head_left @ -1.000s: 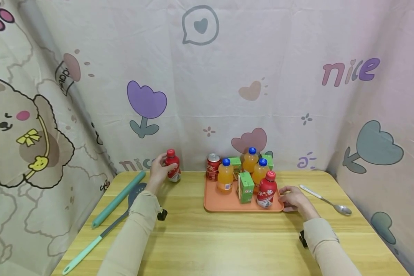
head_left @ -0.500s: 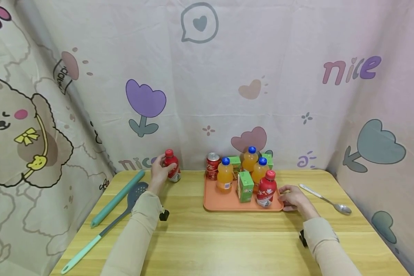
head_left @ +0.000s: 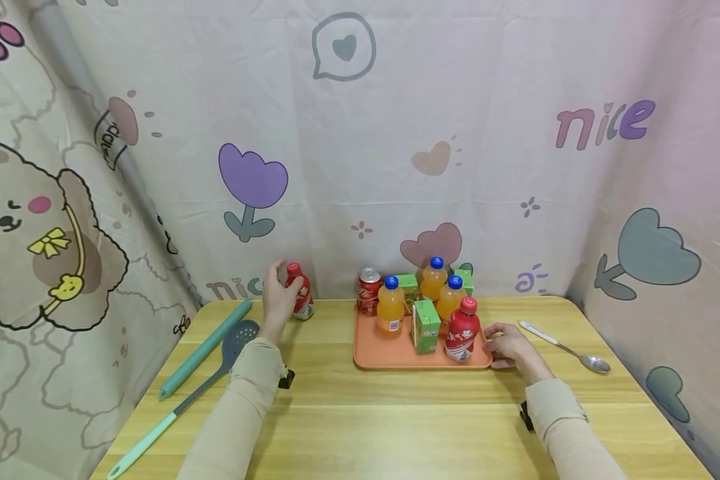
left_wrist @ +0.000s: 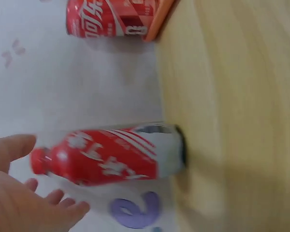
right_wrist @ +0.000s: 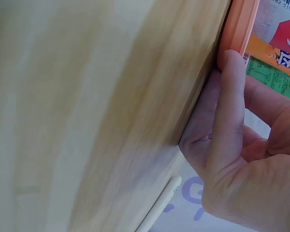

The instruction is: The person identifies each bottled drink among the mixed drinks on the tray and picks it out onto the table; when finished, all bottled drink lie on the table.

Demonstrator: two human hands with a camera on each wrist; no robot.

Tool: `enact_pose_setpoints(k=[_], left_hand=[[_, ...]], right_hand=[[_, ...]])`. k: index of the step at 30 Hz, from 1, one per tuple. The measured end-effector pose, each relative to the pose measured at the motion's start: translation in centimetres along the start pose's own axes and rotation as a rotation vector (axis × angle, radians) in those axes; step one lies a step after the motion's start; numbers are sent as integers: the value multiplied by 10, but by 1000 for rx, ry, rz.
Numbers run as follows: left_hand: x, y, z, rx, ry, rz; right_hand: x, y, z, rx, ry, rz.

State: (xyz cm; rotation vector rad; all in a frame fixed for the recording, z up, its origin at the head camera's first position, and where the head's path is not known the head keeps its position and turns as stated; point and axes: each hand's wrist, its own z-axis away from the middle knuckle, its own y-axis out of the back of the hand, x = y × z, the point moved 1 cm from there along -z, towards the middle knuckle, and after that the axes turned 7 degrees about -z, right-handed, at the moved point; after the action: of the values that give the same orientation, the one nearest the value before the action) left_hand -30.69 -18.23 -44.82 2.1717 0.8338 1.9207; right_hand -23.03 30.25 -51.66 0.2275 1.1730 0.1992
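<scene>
Our left hand [head_left: 280, 297] has its fingers and thumb spread apart, ungripped, just beside the red bottle [head_left: 303, 301]; our right hand [head_left: 512, 345] pinches the right edge of the tray [head_left: 390, 359]. At far left, the rod [head_left: 206, 350] and skimmer [head_left: 201, 389] slant along the left edge of the surface [head_left: 372, 433]. The red bottle stands upright near the back edge, with an open gap between it and the tray. The tray carries a can [head_left: 369, 291], orange bottles [head_left: 390, 315], cartons [head_left: 426, 327] and, front right, another red bottle [head_left: 463, 333]. Open wood runs from the tray's front rim towards us. Our left arm reaches far forward, thumb near the cap; our right arm angles inward, beside the spoon [head_left: 594, 363].
</scene>
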Motion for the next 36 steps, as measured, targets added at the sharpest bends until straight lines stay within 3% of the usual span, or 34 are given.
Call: enact_pose_setpoints(k=[3, 6, 11, 14, 17, 23, 29, 36], left_hand=[[18, -6, 7, 74, -139, -22], [32, -18, 13, 85, -273, -17], [45, -45, 27, -53, -424, 39], [49, -63, 35, -146, -478, 43], [52, -77, 42, -194, -529, 38], [52, -102, 52, -250, -564, 5], [47, -120, 61, -300, -521, -19], [47, -131, 66, -307, -457, 23]], right_hand=[[1, 1, 0, 2, 4, -4], [2, 3, 1, -1, 9, -4], [2, 3, 1, 2, 5, 2], [2, 3, 1, 7, 1, 5], [2, 3, 1, 2, 4, 6], [3, 2, 2, -2, 7, -1], [2, 1, 2, -1, 8, 6], [1, 0, 0, 2, 5, 3]])
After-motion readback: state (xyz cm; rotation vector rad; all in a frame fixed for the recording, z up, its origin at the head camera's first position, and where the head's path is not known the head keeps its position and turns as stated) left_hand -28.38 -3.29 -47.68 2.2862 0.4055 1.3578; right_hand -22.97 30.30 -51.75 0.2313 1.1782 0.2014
